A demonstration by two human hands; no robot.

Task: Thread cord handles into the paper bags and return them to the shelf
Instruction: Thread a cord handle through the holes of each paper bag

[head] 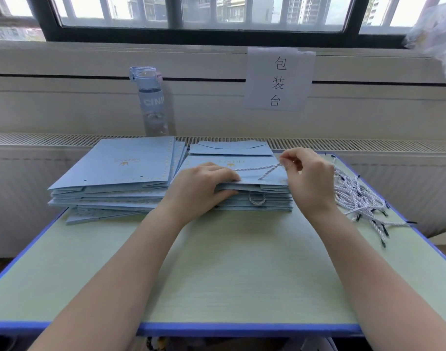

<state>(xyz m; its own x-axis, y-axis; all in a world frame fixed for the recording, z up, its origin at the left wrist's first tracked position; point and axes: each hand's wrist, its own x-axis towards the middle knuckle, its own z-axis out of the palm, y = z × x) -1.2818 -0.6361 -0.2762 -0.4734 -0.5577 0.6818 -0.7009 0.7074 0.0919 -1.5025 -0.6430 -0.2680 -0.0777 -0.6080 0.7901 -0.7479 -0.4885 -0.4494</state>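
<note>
Paper bag (274, 176), flat, blue, tops the right-hand stack (270, 203) on the worktop (217, 262). Left hand (204, 184) reaches in palm-down, fingers laid over the bag's near edge and thumb tucked beneath, clamping it. Right hand (307, 174) is raised just above the bag's right side, wrist bent, thumb and forefinger pinched together on a twisted cord (255, 169) that trails across the bag face. Loose cords (356, 196) are heaped to the right; left-hand stack (115, 171) lies beside.
</note>
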